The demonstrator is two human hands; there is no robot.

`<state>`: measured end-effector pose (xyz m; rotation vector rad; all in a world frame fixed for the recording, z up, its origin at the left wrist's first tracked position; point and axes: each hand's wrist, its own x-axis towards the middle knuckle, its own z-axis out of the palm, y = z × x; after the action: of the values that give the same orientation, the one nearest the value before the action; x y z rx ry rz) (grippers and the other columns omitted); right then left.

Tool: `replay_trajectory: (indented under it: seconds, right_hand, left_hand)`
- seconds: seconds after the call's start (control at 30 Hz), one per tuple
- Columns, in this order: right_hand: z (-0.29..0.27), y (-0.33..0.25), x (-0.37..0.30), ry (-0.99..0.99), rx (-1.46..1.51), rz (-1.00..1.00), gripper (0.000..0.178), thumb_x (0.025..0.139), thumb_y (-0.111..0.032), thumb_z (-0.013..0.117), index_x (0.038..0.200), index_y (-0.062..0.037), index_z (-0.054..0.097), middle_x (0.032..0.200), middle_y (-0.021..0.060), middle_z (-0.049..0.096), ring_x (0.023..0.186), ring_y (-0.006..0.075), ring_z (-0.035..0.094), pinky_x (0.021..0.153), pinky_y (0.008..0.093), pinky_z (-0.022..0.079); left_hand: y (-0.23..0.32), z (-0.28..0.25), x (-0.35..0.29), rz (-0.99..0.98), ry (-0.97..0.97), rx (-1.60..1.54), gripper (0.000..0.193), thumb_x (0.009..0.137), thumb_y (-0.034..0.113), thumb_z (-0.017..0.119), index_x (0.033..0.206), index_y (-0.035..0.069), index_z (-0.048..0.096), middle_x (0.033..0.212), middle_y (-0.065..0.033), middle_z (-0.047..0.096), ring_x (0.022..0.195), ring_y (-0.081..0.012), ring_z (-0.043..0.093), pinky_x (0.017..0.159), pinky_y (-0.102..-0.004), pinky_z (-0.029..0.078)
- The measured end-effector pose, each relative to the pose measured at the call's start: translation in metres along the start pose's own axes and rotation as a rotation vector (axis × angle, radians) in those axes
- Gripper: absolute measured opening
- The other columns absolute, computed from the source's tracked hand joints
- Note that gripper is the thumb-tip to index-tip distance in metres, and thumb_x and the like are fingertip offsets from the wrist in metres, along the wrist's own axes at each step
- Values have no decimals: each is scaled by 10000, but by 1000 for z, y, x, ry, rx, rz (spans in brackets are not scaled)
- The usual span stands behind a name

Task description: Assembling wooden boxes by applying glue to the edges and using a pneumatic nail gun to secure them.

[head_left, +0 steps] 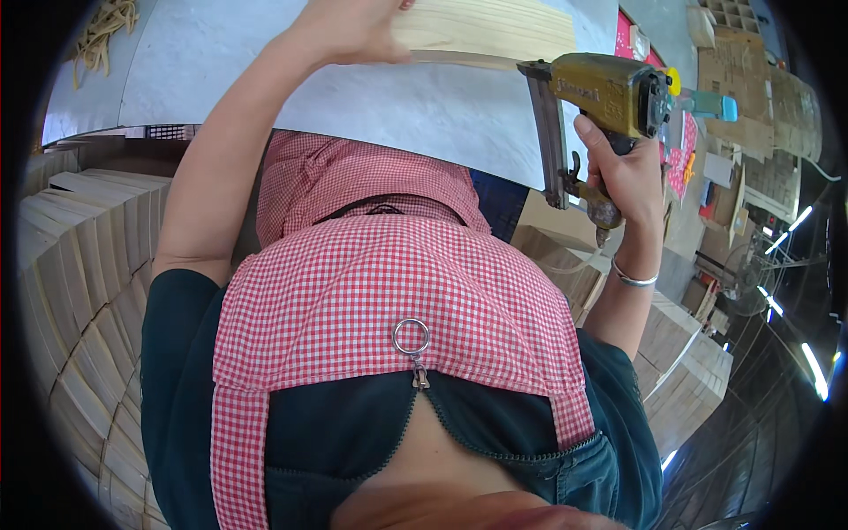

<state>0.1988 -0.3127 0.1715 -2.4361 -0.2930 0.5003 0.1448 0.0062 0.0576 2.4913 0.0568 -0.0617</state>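
Left hand [358, 34]: wooden board [486, 26] is being clasped at its left end
Right hand [632, 172]: nail gun [601, 88] is being gripped round its handle
Pale table [415, 104]: wooden board is being supported

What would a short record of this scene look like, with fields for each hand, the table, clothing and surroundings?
Left hand: on a pale wooden board, partly cut off by the picture's top edge
Right hand: gripping a gold-and-black nail gun
Gun position: front end near the board's right end; contact unclear
Table: pale, marbled top
Clothing: red-and-white checked apron over a dark green top
Surroundings: stacked wood pieces at left
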Motion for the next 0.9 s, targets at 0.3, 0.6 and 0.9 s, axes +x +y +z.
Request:
replay_trajectory:
  seconds: [0.3,0.6,0.9]
  right_hand:
    - [12,-10,8,-11,61,-45,283,891,-254,774,851,12,686,527,18,555,391,95,475,377,225,366]
    - [18,-9,9,-33,108,-25,289,897,-259,771,864,14,684,525,19,554,392,95,477,382,223,373]
    - [18,-17,7,-45,64,37,247,914,-230,757,914,-4,656,545,9,539,405,94,462,387,226,376]
  left_hand:
    - [1,8,2,-41,4,8,433,642,313,800,942,94,576,1030,-123,602,975,-313,562,909,-419,433]
    - [5,7,1,-110,-55,-14,425,650,316,792,937,93,572,1025,-123,600,972,-310,563,905,-419,431]
    - [3,9,2,-87,-9,-22,411,652,310,784,918,92,560,1016,-119,595,963,-302,560,900,-417,428]
